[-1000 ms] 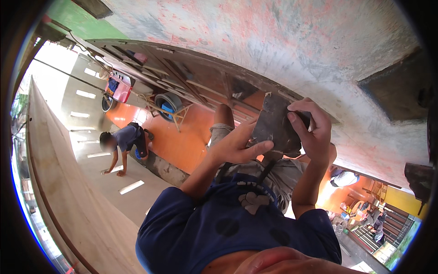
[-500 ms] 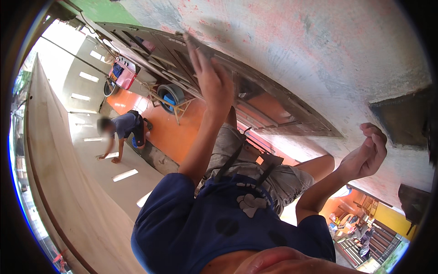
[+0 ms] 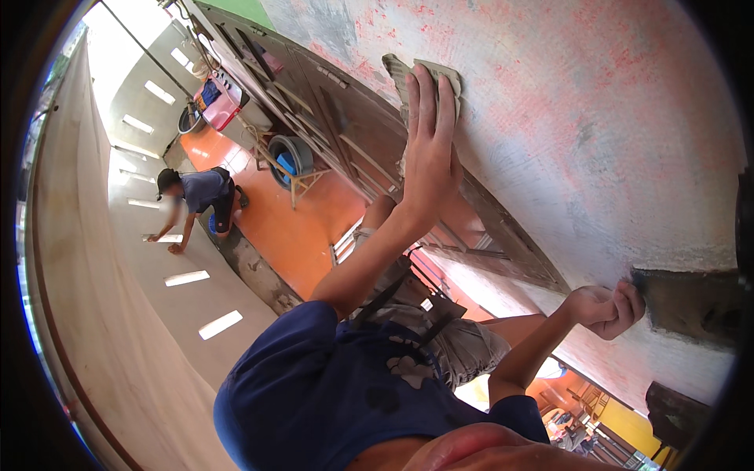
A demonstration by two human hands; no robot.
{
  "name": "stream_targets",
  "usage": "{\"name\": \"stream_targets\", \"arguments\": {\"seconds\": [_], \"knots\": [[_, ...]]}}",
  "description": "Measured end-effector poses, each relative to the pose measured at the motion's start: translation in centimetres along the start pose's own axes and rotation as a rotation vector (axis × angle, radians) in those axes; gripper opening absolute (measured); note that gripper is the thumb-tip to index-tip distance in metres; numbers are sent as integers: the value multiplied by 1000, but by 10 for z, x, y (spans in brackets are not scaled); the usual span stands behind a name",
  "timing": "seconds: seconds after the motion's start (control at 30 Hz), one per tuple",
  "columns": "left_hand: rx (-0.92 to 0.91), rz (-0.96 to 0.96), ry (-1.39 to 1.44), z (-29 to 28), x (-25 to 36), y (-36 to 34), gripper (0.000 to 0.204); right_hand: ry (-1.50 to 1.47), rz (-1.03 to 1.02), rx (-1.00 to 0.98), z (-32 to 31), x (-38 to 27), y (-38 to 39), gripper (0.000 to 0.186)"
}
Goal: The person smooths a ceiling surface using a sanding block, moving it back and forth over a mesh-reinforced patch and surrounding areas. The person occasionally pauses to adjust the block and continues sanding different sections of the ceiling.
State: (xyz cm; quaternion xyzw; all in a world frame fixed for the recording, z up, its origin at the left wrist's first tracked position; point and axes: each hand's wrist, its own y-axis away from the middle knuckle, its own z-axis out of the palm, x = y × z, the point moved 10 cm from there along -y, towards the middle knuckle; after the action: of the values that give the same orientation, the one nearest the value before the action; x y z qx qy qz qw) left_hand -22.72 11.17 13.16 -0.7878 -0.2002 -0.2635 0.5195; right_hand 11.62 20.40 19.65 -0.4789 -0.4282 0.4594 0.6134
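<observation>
My left hand (image 3: 430, 145) is raised against a whitish wall with red smears (image 3: 542, 118). Its fingers lie stretched over a worn, ragged piece of grey-brown sandpaper (image 3: 441, 72), holding it flat to the wall; the palm hides part of the sheet. Lower down, to the right, my right hand (image 3: 606, 311) has its fingers curled in, with nothing visible in them. It is beside the edge of a dark rectangular recess (image 3: 691, 302) in the wall; whether it touches that edge I cannot tell.
A brown wooden frame with panes (image 3: 345, 110) runs along the wall. On the left a person (image 3: 203, 196) bends to a low wall with slots (image 3: 149, 259). Behind are a grey tub (image 3: 290, 161), a pink washing machine (image 3: 222, 98) and an orange floor (image 3: 290, 235). A beige sheet (image 3: 75, 259) hangs far left.
My left hand has moved right from beside the wooden frame and now lies on the wall with the sandpaper. My right hand has gone lower and slightly left, nearer the recess; its fingers stay curled.
</observation>
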Motion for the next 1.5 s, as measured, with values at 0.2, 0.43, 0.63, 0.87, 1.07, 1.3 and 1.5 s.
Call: {"name": "stream_targets", "arguments": {"seconds": [0.2,0.43,0.63,0.87,1.07,1.3,1.5], "knots": [[78,138,-77,-20,-8,-36,86,163,-183,-100,14,-14,3,28],[177,107,-112,-21,-27,-27,83,128,-243,-64,8,-15,8,27],[92,55,55,-7,-11,-9,93,95,-257,-67,5,-11,14,25],[-21,181,-260,11,5,7,66,66,-276,-37,5,-13,12,26],[-40,142,-432,1,-48,-10,70,39,-273,-28,8,-14,11,25],[81,-419,-253,-92,-139,-125,70,60,-253,-74,12,-16,10,22],[71,-54,-257,-36,-77,-59,78,99,-241,-87,18,-19,6,23]]}}
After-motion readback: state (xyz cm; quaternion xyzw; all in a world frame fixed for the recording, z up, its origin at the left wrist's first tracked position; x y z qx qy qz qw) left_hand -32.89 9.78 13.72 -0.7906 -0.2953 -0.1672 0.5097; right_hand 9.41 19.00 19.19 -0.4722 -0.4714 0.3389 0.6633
